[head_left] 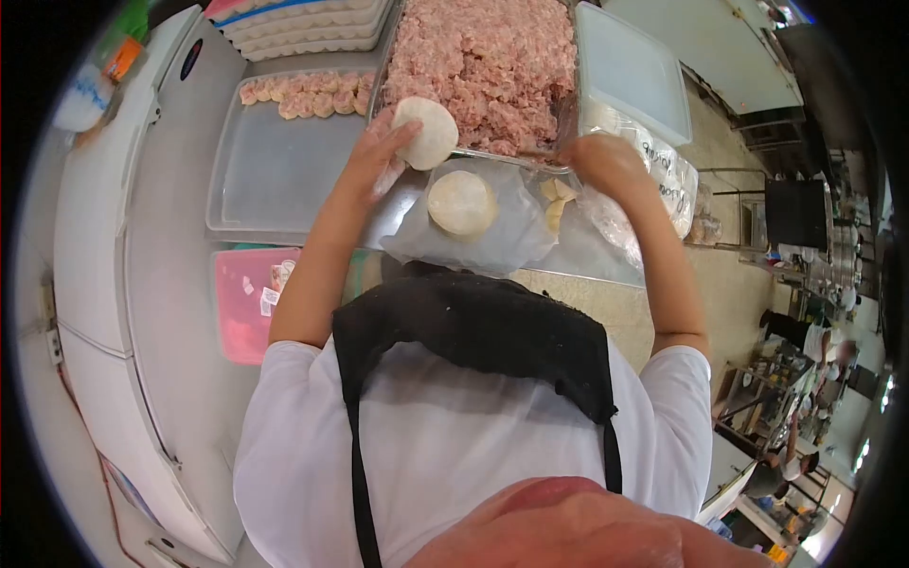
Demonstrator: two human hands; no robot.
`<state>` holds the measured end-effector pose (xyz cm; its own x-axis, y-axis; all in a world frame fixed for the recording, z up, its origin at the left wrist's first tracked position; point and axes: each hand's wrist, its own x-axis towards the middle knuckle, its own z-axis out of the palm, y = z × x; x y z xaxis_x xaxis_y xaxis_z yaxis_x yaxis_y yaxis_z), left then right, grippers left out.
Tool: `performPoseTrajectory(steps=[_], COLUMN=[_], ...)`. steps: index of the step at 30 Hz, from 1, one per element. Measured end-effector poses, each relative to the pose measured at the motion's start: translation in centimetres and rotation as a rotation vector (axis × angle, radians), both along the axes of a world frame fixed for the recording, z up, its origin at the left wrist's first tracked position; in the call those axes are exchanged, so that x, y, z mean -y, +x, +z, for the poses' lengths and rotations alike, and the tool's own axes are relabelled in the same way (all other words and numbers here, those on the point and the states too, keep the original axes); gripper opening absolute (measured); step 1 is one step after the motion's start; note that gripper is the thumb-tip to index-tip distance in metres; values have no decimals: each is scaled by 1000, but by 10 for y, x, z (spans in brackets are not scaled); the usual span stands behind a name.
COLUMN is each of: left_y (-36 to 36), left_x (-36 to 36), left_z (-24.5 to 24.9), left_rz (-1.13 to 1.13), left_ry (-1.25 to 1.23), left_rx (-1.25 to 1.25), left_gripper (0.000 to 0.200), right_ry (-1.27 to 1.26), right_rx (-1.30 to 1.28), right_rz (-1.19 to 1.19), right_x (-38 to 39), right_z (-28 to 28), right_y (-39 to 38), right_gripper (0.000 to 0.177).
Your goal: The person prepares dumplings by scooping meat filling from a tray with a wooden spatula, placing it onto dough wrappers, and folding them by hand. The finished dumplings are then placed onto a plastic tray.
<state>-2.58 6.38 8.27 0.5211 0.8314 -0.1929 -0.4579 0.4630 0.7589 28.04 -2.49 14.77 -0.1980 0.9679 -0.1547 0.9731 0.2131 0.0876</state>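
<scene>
My left hand [379, 156] holds up a round, pale dough wrapper [428, 135], pinched at its left edge. Below it, a stack of round wrappers [462, 203] lies on a plastic sheet [407, 232]. My right hand [606, 166] is curled and blurred by motion at the near right corner of a tray of minced meat [483, 57]. A thin brownish shape points left from its fingers along the meat's edge; what it is cannot be made out. On the left, filled dumplings [322, 95] sit in rows at the far end of a translucent tray [260, 180].
Stacked trays [308, 28] stand at the back left, a clear lid [634, 71] and a marked plastic bag [663, 180] on the right. Yellowish scraps [556, 201] lie beside the wrappers. A pink container [248, 317] is at the lower left. Other people work far right.
</scene>
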Motion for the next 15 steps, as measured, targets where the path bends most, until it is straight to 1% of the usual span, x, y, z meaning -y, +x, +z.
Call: performPoseTrajectory(steps=[1, 2, 3, 4, 5, 6, 7, 8, 9, 12, 13, 15], left_y=[-2, -3, -1, -2, -3, -4, -6, -8, -11, -17, -17, -15], left_x=[-4, -8, -18, -23, -28, -32, -33, -36, -41, -48, -48, -42], left_z=[8, 12, -1, 0, 5, 11, 19, 17, 14, 6, 5, 5], left_rz=[18, 38, 105, 130, 154, 179, 172, 178, 184, 223, 238, 278], left_ry=[82, 164, 88, 58, 30, 3, 33, 18, 5, -26, -34, 13], left_rx=[-114, -227, -97, -93, -89, -84, -39, -22, -6, 2, -1, -14], left_gripper=[44, 47, 47, 46, 46, 45, 42, 41, 39, 37, 36, 34], right_ry=[-5, -28, -51, -75, -11, -16, -23, -34, 15, 50, 71, 65], right_rx=[43, 69, 95, 121, 82, 71, 62, 51, 56, 103, 86, -11], right_rz=[-78, -89, -99, -109, -29, -62, -91, -119, -131, -154, -125, -40], right_x=[-7, -11, -15, -20, -19, -16, -10, -6, -8, -30, -37, -38], right_z=[12, 9, 2, -9, -35, -43, -25, -12, -7, 1, -13, -61], right_y=[-4, -10, -17, -22, -36, -31, -40, -46, -31, -8, -5, -14], right_gripper=[21, 23, 25, 26, 31, 32, 33, 34, 30, 27, 26, 28])
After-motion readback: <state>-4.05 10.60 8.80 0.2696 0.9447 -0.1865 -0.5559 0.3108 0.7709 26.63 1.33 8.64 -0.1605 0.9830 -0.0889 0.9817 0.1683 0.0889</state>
